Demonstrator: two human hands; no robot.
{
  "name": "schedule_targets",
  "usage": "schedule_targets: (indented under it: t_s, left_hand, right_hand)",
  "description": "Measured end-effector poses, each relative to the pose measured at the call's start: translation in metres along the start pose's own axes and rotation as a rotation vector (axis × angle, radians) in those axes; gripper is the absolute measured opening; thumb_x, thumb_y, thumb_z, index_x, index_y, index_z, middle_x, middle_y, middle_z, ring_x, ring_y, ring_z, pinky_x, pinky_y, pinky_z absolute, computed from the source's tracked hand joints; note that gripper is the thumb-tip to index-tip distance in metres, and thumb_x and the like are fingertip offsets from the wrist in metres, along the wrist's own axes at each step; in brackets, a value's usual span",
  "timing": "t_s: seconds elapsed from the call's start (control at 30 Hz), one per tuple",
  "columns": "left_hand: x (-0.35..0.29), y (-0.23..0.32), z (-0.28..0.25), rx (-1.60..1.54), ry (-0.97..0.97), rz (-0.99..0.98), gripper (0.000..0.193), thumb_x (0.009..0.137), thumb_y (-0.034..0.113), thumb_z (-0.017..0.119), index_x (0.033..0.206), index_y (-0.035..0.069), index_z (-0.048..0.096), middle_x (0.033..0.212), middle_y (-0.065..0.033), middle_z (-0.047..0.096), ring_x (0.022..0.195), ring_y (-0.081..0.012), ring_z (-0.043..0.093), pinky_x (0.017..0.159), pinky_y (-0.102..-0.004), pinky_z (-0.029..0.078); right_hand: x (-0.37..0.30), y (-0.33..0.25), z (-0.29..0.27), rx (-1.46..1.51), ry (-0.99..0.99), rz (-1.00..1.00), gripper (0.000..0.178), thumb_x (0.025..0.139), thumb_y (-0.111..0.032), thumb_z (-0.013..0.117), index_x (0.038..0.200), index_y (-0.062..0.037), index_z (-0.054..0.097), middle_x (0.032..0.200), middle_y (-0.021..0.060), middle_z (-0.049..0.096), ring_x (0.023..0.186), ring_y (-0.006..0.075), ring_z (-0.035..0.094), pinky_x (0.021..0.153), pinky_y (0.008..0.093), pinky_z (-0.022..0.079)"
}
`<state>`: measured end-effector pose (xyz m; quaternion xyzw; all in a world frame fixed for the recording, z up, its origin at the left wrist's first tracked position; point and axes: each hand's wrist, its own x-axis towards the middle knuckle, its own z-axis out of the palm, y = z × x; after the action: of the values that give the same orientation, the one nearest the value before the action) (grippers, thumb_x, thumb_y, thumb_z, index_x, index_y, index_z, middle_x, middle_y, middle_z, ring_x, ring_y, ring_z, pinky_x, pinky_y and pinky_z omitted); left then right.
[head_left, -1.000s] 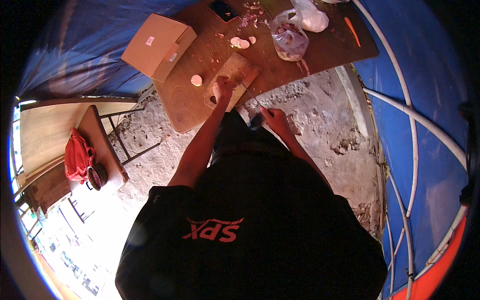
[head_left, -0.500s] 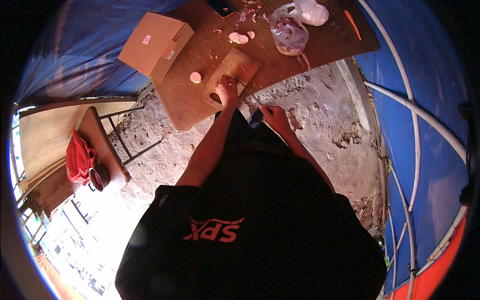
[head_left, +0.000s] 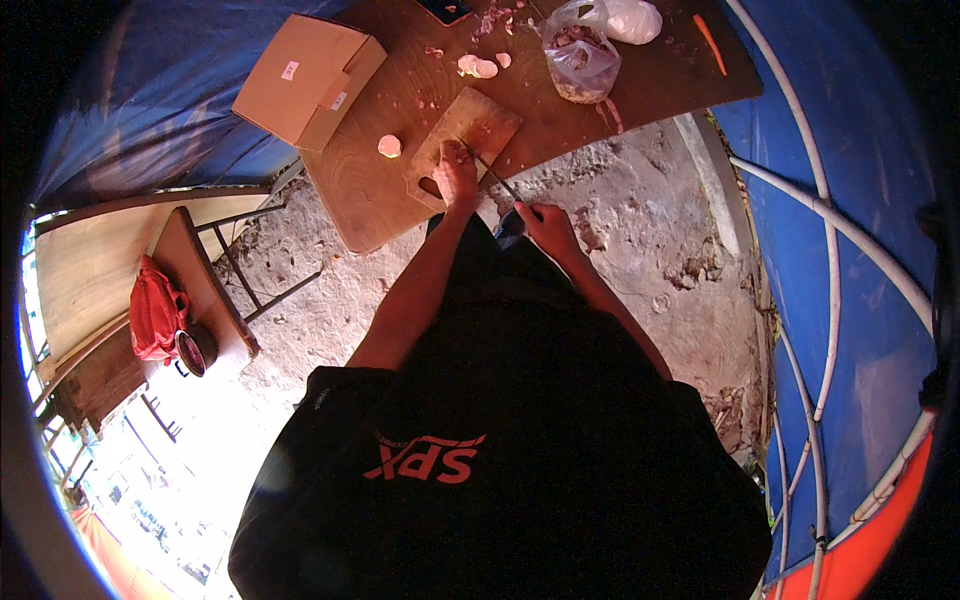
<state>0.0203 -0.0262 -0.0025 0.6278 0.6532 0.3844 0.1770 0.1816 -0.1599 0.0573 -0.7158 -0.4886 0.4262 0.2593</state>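
On the wooden cutting board (head_left: 493, 116), my left hand (head_left: 456, 180) is closed, its fingers bent together near the middle of the board. Whatever they press down on is mostly hidden beneath them. My right hand (head_left: 548, 230) grips the dark handle of a knife at the table's near edge. The thin knife blade (head_left: 503, 186) slants up and left over the board, its far end close to the left fingertips. A pale pinkish round piece (head_left: 389, 146) lies left of the board, and more pale rounded pieces (head_left: 477, 67) lie beyond it.
A cardboard box (head_left: 305, 80) stands at the table's left. Clear plastic bag (head_left: 582, 65) with small reddish-brown things, a white bag (head_left: 633, 20), an orange strip (head_left: 710, 44) and a dark flat device (head_left: 444, 10) lie farther back. Purplish scraps (head_left: 489, 22) are scattered. Blue sheeting (head_left: 860, 130) hangs at right.
The knife has shifted slightly, with its blade now nearer the left fingertips. My left hand stays closed on the board, and the whole view has moved a little.
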Motion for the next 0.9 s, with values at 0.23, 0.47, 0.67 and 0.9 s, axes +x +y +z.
schedule_targets:
  t_s: [0.23,0.47,0.67,0.9]
  left_hand:
    - [-0.002,0.002,0.001,-0.030,0.016,-0.043,0.016,0.084,0.005,0.060,0.098,0.009,0.054,0.077,-0.0168,0.068,0.072,-0.0399,0.067,0.062,-0.0497,0.051]
    - [-0.003,-0.001,-0.006,-0.043,-0.004,-0.032,0.020,0.082,0.004,0.063,0.099,0.008,0.055,0.079,-0.0137,0.070,0.074,-0.0360,0.069,0.065,-0.0468,0.054]
    - [-0.003,-0.003,-0.008,-0.022,-0.044,0.008,0.020,0.078,0.006,0.070,0.095,0.008,0.059,0.091,-0.0086,0.069,0.077,-0.0332,0.070,0.065,-0.0430,0.054]
    - [-0.006,-0.002,-0.006,-0.116,-0.040,-0.051,0.022,0.080,0.004,0.066,0.098,0.011,0.056,0.078,-0.0093,0.070,0.074,-0.0334,0.070,0.064,-0.0446,0.053]
  right_hand:
    - [-0.005,0.006,0.007,0.024,-0.009,0.016,0.056,0.094,-0.049,0.057,0.074,0.0029,0.062,0.065,0.0232,0.059,0.063,0.0391,0.062,0.062,0.0484,0.045]
    - [0.004,0.015,0.023,0.017,0.000,-0.006,0.055,0.094,-0.049,0.058,0.075,0.0024,0.065,0.064,0.0231,0.059,0.065,0.0395,0.064,0.063,0.0486,0.046]
    - [0.007,0.016,0.025,-0.046,0.017,-0.055,0.052,0.094,-0.047,0.060,0.081,0.0033,0.064,0.062,0.0198,0.058,0.060,0.0249,0.062,0.061,0.0413,0.046]
    - [0.030,0.005,0.037,0.193,-0.151,0.031,0.057,0.097,-0.050,0.054,0.079,0.0038,0.064,0.064,0.0234,0.060,0.062,0.0353,0.063,0.062,0.0448,0.046]
